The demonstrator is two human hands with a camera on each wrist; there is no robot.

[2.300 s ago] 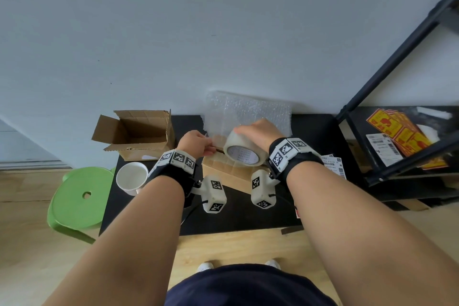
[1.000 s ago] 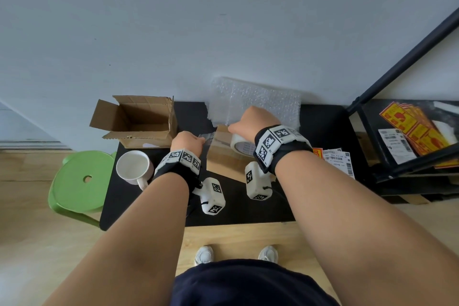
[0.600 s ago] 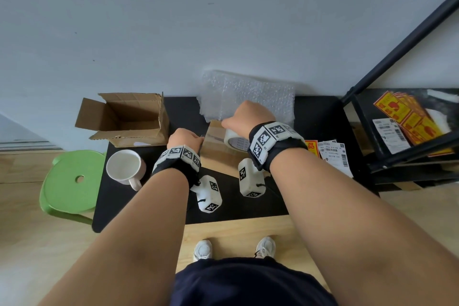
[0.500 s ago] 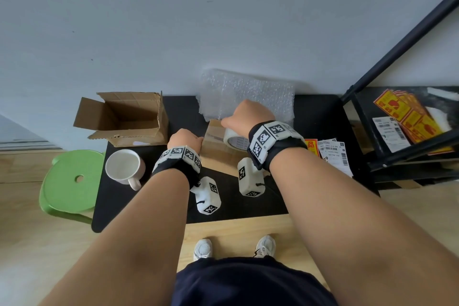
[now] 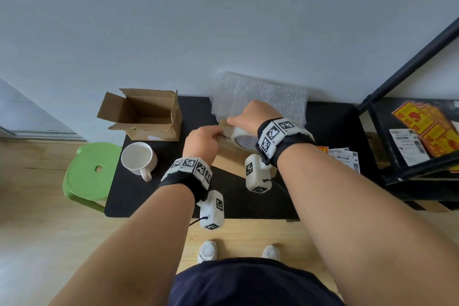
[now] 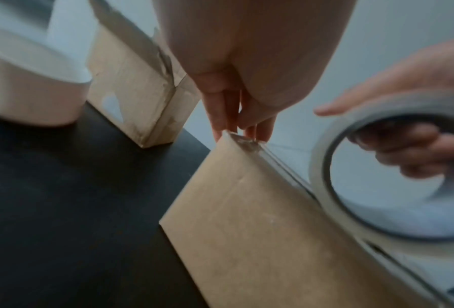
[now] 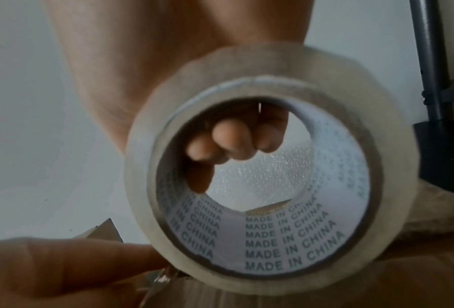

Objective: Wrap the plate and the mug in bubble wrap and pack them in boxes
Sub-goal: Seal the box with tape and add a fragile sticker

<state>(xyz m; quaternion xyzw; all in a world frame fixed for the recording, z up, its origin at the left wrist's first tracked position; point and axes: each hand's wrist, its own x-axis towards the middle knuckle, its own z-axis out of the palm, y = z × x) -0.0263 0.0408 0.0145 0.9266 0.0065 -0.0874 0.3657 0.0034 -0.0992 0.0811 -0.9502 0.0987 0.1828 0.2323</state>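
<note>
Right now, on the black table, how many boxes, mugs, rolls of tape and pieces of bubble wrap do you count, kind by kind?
Boxes: 2 (open box, closed box)
Mug: 1
Roll of tape: 1, held in the right hand
Bubble wrap: 1
Total: 5

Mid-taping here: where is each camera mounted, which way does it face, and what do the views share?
Head: on the head, looking down at the black table, closed box, left hand, right hand, shoes.
Left wrist: along the left hand to fingers pressing the tape end on the box corner.
Right wrist: along the right hand, through the tape roll its fingers grip.
Shared: both wrist views show the tape roll and tape end.
</note>
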